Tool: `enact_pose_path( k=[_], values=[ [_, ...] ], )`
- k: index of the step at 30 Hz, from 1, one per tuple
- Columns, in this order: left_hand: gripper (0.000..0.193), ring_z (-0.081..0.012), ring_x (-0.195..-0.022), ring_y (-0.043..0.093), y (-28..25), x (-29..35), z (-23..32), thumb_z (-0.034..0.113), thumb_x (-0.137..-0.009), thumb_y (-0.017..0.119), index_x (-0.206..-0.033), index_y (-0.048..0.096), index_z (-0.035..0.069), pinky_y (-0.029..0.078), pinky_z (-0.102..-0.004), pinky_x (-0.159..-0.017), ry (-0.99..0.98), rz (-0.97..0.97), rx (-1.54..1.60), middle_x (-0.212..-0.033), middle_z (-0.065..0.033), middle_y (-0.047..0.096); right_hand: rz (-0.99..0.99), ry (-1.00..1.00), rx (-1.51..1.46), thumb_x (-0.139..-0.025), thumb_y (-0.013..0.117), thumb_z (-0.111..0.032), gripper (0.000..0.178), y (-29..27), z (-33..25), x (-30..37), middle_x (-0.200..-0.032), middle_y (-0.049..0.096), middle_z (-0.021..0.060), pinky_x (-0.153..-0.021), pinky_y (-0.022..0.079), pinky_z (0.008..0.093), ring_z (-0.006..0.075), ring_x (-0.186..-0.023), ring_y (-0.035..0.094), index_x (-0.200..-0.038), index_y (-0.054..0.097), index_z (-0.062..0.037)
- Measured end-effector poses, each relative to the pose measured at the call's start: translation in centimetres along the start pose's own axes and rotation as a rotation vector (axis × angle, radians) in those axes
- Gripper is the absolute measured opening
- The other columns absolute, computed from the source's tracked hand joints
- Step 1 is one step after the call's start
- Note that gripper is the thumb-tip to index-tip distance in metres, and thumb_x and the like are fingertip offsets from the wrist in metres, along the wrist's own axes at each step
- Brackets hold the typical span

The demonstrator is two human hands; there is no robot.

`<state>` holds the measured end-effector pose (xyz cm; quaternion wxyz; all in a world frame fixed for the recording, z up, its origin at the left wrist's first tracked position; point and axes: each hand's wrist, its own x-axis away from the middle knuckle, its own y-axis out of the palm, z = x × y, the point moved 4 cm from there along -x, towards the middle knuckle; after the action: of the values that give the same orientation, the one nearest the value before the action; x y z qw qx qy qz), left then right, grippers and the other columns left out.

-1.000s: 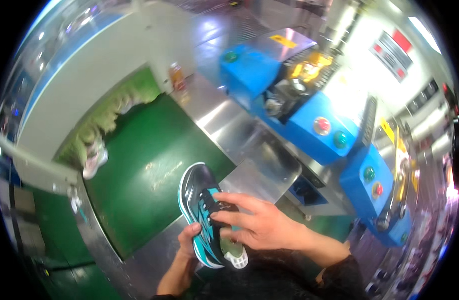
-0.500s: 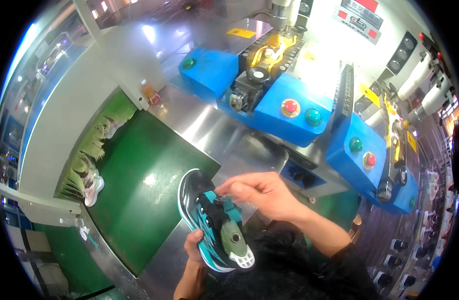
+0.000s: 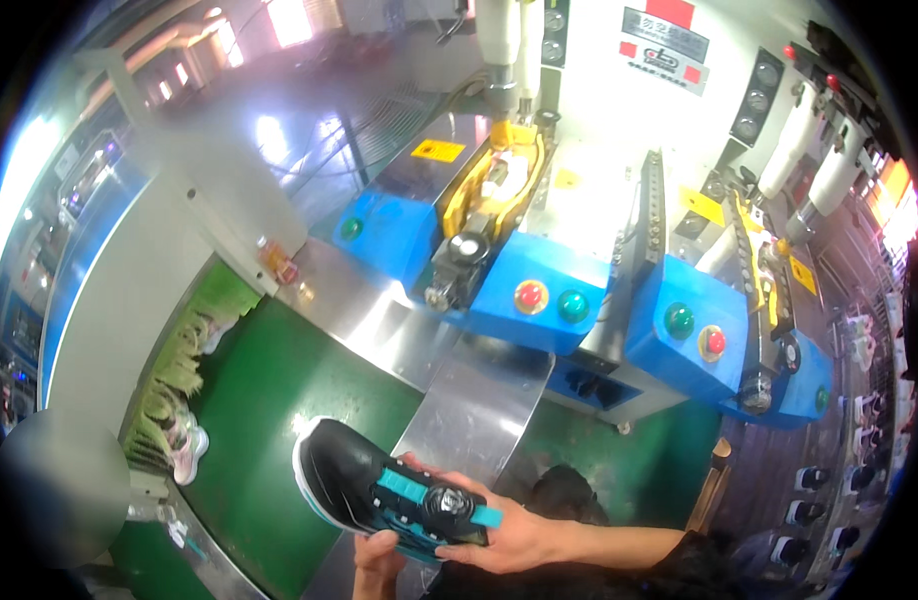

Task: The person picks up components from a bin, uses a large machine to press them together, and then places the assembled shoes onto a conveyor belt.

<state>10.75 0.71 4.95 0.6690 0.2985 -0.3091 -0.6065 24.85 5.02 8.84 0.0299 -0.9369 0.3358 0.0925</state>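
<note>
A black shoe (image 3: 351, 468) with teal trim and a white sole edge is held low in front of me, toe toward the upper left. Teal tabs and a round dark dial-like piece lie along its top. My left hand (image 3: 377, 553) grips the sole side from below, thumb up against the edge. My right hand (image 3: 504, 522) is wrapped round the heel end, with fingers along the far side and thumb on the near side. The heel opening is mostly hidden by this hand.
Ahead stands a machine with blue control boxes (image 3: 524, 330), red and green buttons and yellow clamps (image 3: 494, 190). A steel plate (image 3: 479, 400) juts toward me. Left, a green conveyor belt (image 3: 279, 380) carries pale shoes (image 3: 187, 450) under green bristles. Shoes on racks (image 3: 807, 512) stand right.
The shoe has come lower and turned, its toe swinging left. My right hand has moved from above the tongue to grip the heel end. The view has shifted, showing more of the machine's top.
</note>
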Motion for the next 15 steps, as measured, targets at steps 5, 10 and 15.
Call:
enact_pose_path(
  k=[5,10,15],
  values=[
    [0.089,-0.0297,-0.121,0.047,-1.6,-1.8,-4.1,0.029,-0.068,0.074,-0.139,0.028,0.001,0.043,-0.0426,-0.101,0.005,0.085,-0.022,-0.139,-0.0207,0.037,0.087,0.002,-0.021,-0.082,0.068,-0.01,0.074,-2.9,2.1,1.1,-0.145,0.027,0.016,-0.107,0.03,0.0361,0.0274,-0.133,0.032,-0.14,0.023,-0.0008],
    [0.049,-0.0249,-0.105,0.057,1.7,-5.1,-9.2,0.02,-0.088,0.055,-0.13,0.04,-0.002,0.045,-0.0375,-0.094,-0.04,0.319,-0.194,-0.118,-0.0124,0.055,0.243,0.347,-0.076,-0.083,0.068,-0.013,0.053,-9.1,5.8,4.6,-0.124,0.048,0.0112,-0.1,0.034,0.0328,0.0204,-0.115,0.045,-0.127,0.043,0.0008],
    [0.052,-0.026,-0.13,0.037,1.2,-12.5,-11.1,0.009,-0.093,0.051,-0.138,0.027,0.0,0.03,-0.0363,-0.108,0.325,0.405,-0.395,-0.141,-0.0181,0.036,0.604,0.43,-0.066,-0.078,0.071,-0.021,0.054,-14.7,3.9,7.2,-0.107,0.056,0.0105,-0.086,0.043,0.0326,0.0201,-0.095,0.053,-0.122,0.05,0.0024]
  ],
)
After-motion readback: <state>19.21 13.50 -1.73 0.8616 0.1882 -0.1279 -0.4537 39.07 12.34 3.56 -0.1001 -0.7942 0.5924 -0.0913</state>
